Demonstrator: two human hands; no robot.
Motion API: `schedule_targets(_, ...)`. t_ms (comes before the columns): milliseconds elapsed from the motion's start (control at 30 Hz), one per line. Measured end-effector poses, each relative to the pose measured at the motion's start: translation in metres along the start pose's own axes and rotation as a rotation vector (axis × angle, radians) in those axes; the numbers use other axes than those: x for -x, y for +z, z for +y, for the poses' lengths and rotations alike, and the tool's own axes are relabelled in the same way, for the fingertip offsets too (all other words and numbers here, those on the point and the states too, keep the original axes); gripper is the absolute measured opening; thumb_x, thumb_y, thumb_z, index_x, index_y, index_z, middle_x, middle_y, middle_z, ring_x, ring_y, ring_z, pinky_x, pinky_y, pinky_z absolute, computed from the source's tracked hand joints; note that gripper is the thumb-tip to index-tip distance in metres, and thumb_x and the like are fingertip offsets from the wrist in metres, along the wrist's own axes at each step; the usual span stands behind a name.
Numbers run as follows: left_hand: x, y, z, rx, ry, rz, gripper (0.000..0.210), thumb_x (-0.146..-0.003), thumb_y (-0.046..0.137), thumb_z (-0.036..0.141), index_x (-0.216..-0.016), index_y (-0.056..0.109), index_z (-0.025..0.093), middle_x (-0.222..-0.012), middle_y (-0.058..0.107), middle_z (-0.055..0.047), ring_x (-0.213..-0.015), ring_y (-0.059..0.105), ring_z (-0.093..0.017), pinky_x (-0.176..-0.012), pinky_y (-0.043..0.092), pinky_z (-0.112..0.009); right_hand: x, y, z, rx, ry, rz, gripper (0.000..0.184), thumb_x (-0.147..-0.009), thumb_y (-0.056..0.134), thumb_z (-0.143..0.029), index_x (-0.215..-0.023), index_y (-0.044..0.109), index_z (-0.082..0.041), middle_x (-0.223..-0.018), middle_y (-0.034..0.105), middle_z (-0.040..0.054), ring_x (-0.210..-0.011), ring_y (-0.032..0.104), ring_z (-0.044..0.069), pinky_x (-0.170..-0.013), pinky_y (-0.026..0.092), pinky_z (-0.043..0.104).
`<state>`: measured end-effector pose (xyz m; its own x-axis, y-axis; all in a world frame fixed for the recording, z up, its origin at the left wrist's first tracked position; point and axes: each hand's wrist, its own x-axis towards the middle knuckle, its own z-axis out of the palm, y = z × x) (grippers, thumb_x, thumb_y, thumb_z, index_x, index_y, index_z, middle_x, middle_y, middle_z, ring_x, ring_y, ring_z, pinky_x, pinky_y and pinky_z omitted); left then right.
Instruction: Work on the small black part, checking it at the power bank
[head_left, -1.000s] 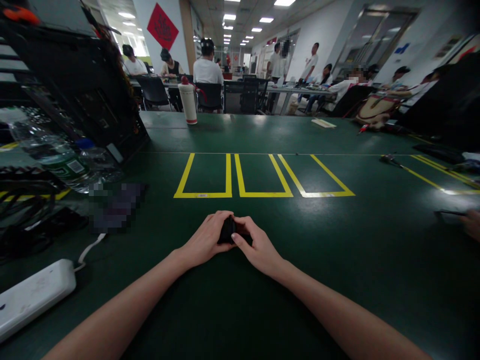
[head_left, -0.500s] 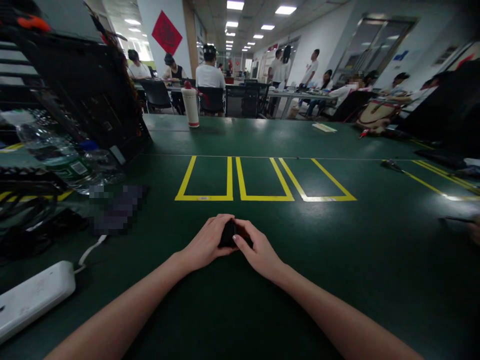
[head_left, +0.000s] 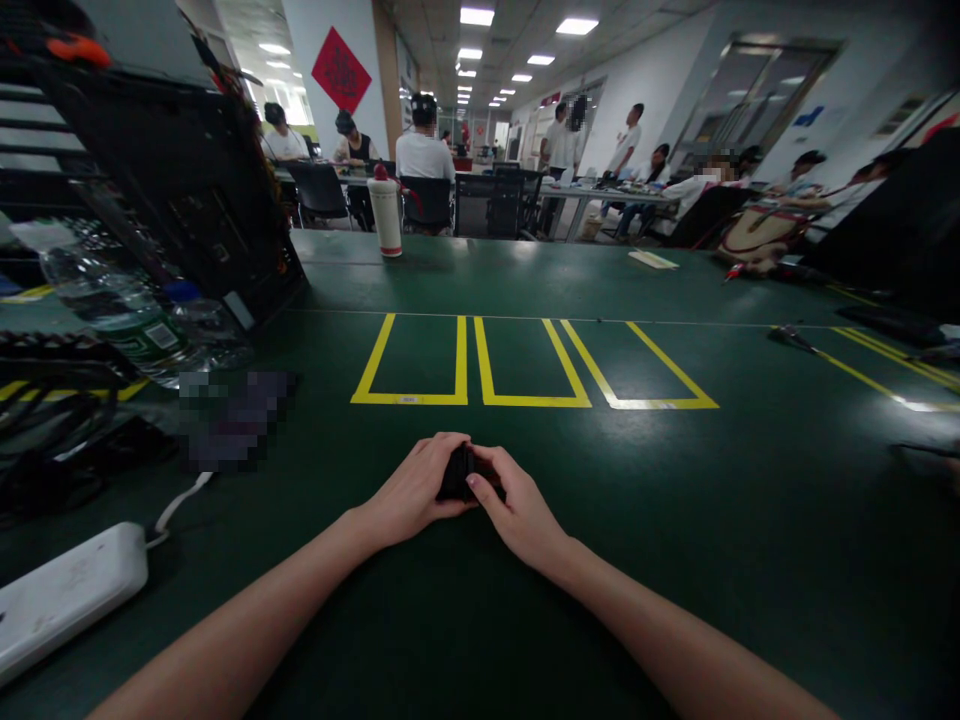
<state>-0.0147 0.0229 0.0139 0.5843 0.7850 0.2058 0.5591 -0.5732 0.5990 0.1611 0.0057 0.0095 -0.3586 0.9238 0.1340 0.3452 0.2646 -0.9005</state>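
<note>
A small black box-like object is held between my two hands over the dark green table. My left hand wraps round its left side, with fingers over the top and the thumb below. From the right, my right hand grips it, the thumb pressed on the face towards me. Fingers cover much of the object, so its exact kind cannot be made out. Beyond my hands, three yellow tape outlines mark the tabletop.
On the left stand a white power strip, a blurred-out dark item, plastic bottles and a black panel. A white cup stands at the far edge. Several people sit or stand at tables behind. Cables lie at left.
The view has shifted slightly, so the scene sits a little lower and to the right. Both hands keep the same hold on the black object.
</note>
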Motion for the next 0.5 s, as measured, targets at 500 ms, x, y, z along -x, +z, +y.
schedule_targets(500, -0.001, 0.0008, -0.0006, 0.001, 0.013, 0.013, 0.06, -0.073, 0.064, 0.023, -0.122, 0.029, 0.024, -0.117, 0.046, -0.007, -0.106, 0.047, -0.025, -0.088, 0.042, -0.045, -0.0005, 0.0013, 0.0014, 0.003, -0.075, 0.061, 0.033, -0.081, 0.049, -0.019, -0.113, 0.043, -0.023, -0.108, 0.049, 0.0051, -0.1, 0.05, 0.018, -0.084, 0.047, 0.035)
